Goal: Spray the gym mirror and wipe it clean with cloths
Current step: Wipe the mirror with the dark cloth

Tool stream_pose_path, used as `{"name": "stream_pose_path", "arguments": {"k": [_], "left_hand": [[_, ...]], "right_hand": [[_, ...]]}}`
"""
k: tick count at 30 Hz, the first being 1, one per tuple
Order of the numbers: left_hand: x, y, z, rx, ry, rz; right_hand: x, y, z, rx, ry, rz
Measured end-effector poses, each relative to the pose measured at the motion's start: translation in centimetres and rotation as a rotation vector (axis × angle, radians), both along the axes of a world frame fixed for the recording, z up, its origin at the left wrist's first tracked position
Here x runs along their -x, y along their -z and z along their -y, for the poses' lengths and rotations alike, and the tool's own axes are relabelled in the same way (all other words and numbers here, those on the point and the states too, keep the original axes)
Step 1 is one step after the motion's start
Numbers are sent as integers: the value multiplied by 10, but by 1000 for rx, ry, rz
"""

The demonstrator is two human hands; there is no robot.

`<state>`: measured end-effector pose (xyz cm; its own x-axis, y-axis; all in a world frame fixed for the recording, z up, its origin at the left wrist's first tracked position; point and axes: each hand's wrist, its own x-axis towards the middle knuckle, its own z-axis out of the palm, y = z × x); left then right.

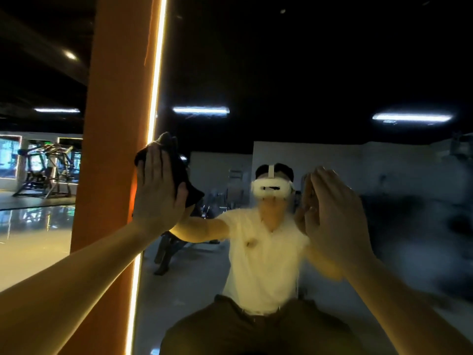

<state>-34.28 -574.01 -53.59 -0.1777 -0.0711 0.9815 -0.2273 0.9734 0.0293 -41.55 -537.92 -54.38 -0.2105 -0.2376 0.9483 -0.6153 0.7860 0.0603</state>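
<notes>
Well, left hand (156, 187) presses dark cloth (182, 170) flat on mirror (384, 206), fingers straight.

Against the mirror (332, 73), the left hand (158, 185) hides most of the dark cloth (182, 171), the right hand (332, 216) is too blurred to tell whether it covers anything, and both forearms run off the bottom edge.

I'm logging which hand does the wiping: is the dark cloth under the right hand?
No, the dark cloth lies under the flat left hand, pressed against the mirror.
</notes>
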Motion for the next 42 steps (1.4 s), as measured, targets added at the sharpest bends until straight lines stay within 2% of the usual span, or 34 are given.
{"name": "stream_pose_path", "arguments": {"k": [2,5,10,14,17,22,26,30,32,34,36,38,40,42], "left_hand": [[6,-1,-15,-3,41,-17],[18,-4,-60,58,69,82],[50,-5,-168,169,177,155],[72,21,-246,438,338,277],[69,30,-230,547,233,279],[33,8,-112,316,87,194],[3,-28,-30,56,-13,163],[16,-81,-40,-120,47,35],[28,-104,-70,-133,104,-21],[41,-113,-109,-41,143,-8],[54,-104,-155,152,147,41],[64,-81,-194,326,168,108],[68,-52,-208,418,192,166],[65,-27,-197,456,217,189]], "right_hand": [[0,7,-11,-25,9,8],[2,6,-22,-47,-29,-4],[-3,4,-32,99,-282,67],[0,16,-38,184,-262,95],[-1,25,-35,193,-229,106],[1,40,-11,103,-130,1],[1,32,11,91,-48,-21],[-2,17,17,94,-40,-42],[-4,13,14,105,-58,-21],[-6,14,10,103,-70,-20],[-7,13,7,130,-157,-44],[-10,9,3,259,-308,-16],[-11,5,-5,405,-375,20],[-10,5,-7,430,-359,37]]}}
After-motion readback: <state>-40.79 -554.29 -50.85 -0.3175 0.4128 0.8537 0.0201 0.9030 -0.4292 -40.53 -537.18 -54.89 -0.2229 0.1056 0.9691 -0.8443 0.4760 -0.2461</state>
